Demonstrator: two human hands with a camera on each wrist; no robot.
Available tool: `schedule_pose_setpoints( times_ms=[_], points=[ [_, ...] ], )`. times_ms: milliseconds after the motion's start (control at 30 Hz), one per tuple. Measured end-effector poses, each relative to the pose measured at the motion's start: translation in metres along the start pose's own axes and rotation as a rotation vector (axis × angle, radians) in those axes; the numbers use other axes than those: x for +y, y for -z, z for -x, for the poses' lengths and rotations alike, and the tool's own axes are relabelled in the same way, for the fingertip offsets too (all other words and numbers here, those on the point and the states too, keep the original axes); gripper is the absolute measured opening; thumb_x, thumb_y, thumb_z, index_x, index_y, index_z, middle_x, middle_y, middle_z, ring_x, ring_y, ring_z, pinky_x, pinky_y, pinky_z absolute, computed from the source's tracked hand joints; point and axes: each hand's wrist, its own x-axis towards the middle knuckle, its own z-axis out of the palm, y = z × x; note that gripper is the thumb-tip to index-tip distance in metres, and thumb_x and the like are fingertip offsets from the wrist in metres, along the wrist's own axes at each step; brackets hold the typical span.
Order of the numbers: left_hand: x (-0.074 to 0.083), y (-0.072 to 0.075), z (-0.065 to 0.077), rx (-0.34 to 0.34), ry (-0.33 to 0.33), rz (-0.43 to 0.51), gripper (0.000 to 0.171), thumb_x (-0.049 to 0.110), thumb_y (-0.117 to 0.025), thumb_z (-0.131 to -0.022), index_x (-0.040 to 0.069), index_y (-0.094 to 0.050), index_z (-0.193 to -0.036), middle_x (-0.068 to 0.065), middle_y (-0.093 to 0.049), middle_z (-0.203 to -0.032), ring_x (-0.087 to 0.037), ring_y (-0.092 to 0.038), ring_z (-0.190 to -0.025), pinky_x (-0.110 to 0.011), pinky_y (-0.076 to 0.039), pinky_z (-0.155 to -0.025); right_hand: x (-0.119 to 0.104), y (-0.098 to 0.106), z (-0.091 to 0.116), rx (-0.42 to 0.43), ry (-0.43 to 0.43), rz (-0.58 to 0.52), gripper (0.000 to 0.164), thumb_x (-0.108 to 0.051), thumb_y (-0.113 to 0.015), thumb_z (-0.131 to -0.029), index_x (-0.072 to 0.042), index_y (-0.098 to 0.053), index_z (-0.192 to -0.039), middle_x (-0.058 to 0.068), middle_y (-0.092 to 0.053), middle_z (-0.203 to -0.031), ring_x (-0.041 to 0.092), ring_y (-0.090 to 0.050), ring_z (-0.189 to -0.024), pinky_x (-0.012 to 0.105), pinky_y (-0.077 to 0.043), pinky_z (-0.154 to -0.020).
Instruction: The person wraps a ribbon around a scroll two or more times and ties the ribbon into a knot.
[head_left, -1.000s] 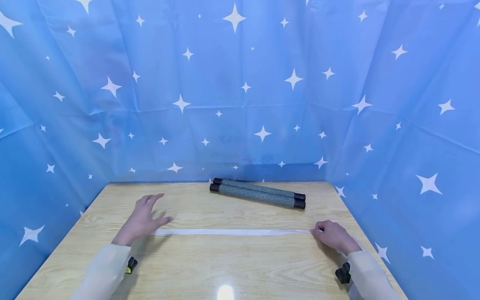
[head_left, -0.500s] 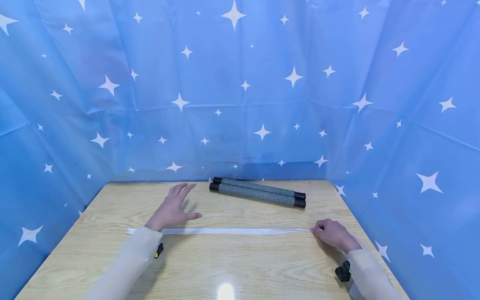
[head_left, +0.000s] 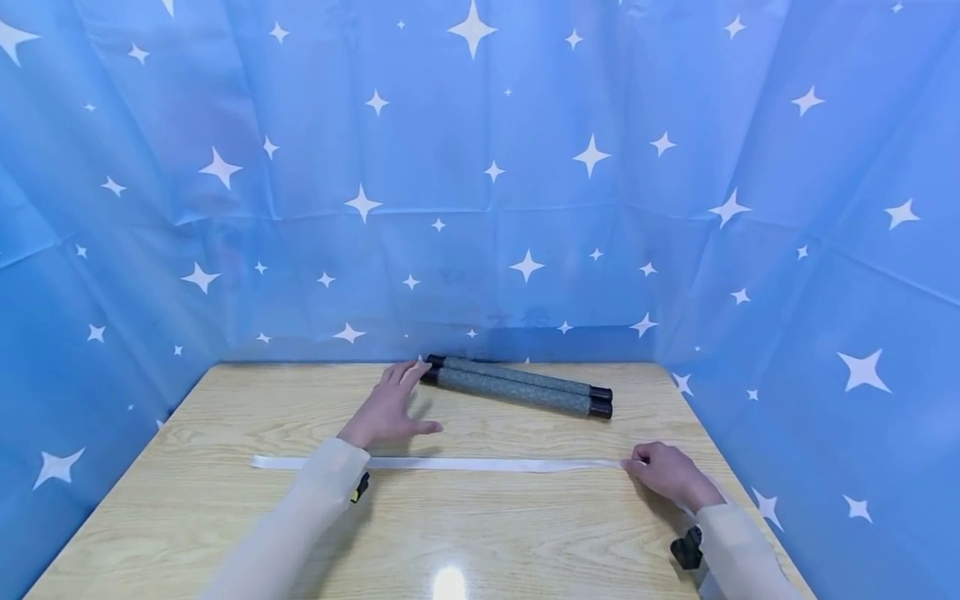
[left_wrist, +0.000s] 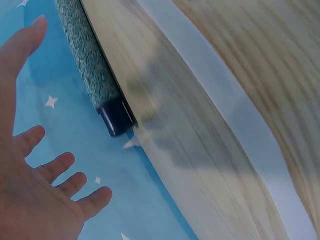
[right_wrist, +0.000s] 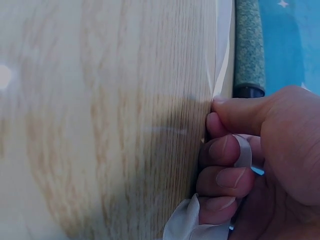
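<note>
A white ribbon [head_left: 480, 464] runs left to right across the wooden table. Its right part is pinched between thumb and forefinger of my right hand [head_left: 667, 475], and in the right wrist view the ribbon [right_wrist: 242, 150] passes on through the curled fingers and hangs loose below. My left hand [head_left: 386, 412] reaches past the ribbon with fingers spread and holds nothing. Its fingertips overlap the left ends of two scroll-like rolls [head_left: 517, 392], green-grey patterned with dark end caps, lying side by side. One roll's dark cap [left_wrist: 117, 116] shows beyond the left hand in the left wrist view.
The wooden table [head_left: 480, 533] ends at the back against a blue curtain [head_left: 450, 167] with white stars, which also rises along both sides. A bright light reflection [head_left: 449, 582] lies near the front. Each wrist carries a small dark device.
My left hand has left the ribbon's left part and moved right and away from me to the rolls, uncovering the ribbon's left end. The right hand stays put, pinching the ribbon.
</note>
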Motion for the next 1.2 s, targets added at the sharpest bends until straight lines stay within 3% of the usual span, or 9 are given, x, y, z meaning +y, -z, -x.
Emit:
schedule_pose_setpoints(
  times_ms=[333, 533, 867, 1200],
  points=[
    [0.028, -0.018, -0.033, -0.041, -0.055, -0.054, 0.106, 0.061, -0.076, -0.074, 0.020, -0.028, -0.159, -0.017, -0.026, -0.158, -0.039, -0.018, -0.145, -0.059, -0.030, -0.107, -0.001, -0.002, 0.003, 0.024, -0.008, -0.009, 0.031, -0.031, -0.057, -0.100, -0.014, -0.054, -0.074, 0.000, -0.042, -0.060, 0.016, -0.037, -0.053, 0.030, -0.031, -0.055],
    [0.043, -0.027, -0.054, -0.101, -0.080, -0.109, 0.105, 0.062, -0.075, -0.075, 0.022, -0.026, -0.159, -0.013, -0.023, -0.160, -0.034, -0.017, -0.146, -0.057, -0.027, -0.110, -0.001, -0.001, 0.003, 0.025, 0.000, 0.002, 0.030, -0.031, -0.057, -0.100, -0.015, -0.054, -0.075, 0.000, -0.043, -0.060, 0.016, -0.037, -0.053, 0.030, -0.031, -0.055],
    [0.059, -0.043, -0.092, -0.181, -0.118, -0.145, 0.105, 0.062, -0.075, -0.075, 0.026, -0.024, -0.160, -0.009, -0.023, -0.160, -0.029, -0.018, -0.145, -0.054, -0.027, -0.111, -0.001, -0.001, 0.003, 0.034, -0.002, 0.007, 0.029, -0.030, -0.057, -0.100, -0.015, -0.055, -0.075, 0.001, -0.043, -0.060, 0.016, -0.038, -0.053, 0.030, -0.032, -0.055],
    [0.076, -0.059, -0.120, -0.249, -0.142, -0.196, 0.104, 0.063, -0.073, -0.077, 0.026, -0.022, -0.160, -0.010, -0.024, -0.160, -0.028, -0.020, -0.146, -0.050, -0.027, -0.113, -0.001, -0.002, 0.005, 0.035, -0.009, -0.005, 0.028, -0.031, -0.056, -0.100, -0.015, -0.057, -0.077, 0.001, -0.044, -0.061, 0.016, -0.039, -0.053, 0.031, -0.033, -0.054]
  ],
)
